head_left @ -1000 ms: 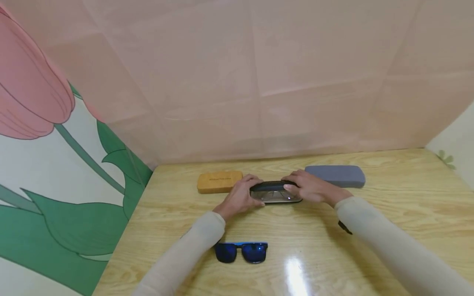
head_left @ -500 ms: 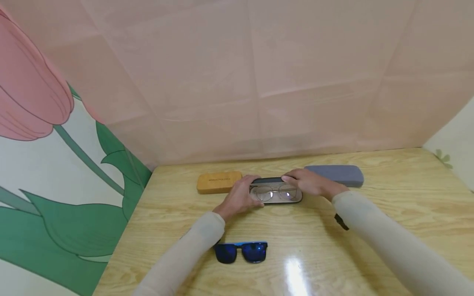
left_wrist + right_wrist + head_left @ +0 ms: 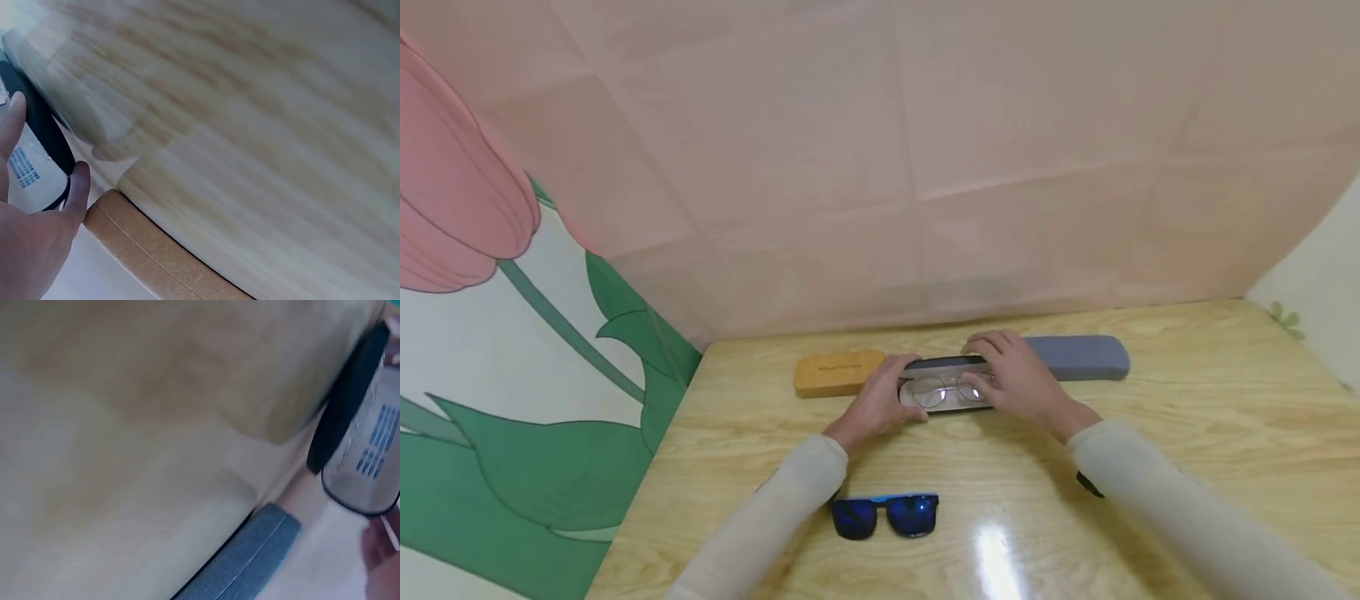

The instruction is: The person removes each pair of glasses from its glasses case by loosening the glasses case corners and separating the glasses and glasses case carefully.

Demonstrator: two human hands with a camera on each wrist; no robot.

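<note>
A black glasses case [image 3: 947, 363] lies open on the wooden table, its pale inside facing up. Thin wire-framed eyeglasses [image 3: 951, 388] rest in it. My left hand [image 3: 874, 402] grips the left end of the case, fingers at the back and thumb at the front edge. At the other end is my right hand [image 3: 1024, 380], fingers spread beyond the back edge and thumb over the right lens. In the left wrist view, fingertips touch the dark lid [image 3: 47, 134] of the case. The right wrist view is blurred and shows only part of the right hand [image 3: 382, 565].
A mustard-yellow glasses case [image 3: 837, 375] lies closed just left of the black one. Behind my right hand lies a closed blue-grey glasses case [image 3: 1084, 357]. Dark sunglasses [image 3: 912, 515] with blue lenses sit nearer me on the table [image 3: 1195, 408], close to the left sleeve.
The black case's lid has swung back, uncovering the eyeglasses. My right hand has come off the lid and spread over the case's right end; the left hand keeps its hold.
</note>
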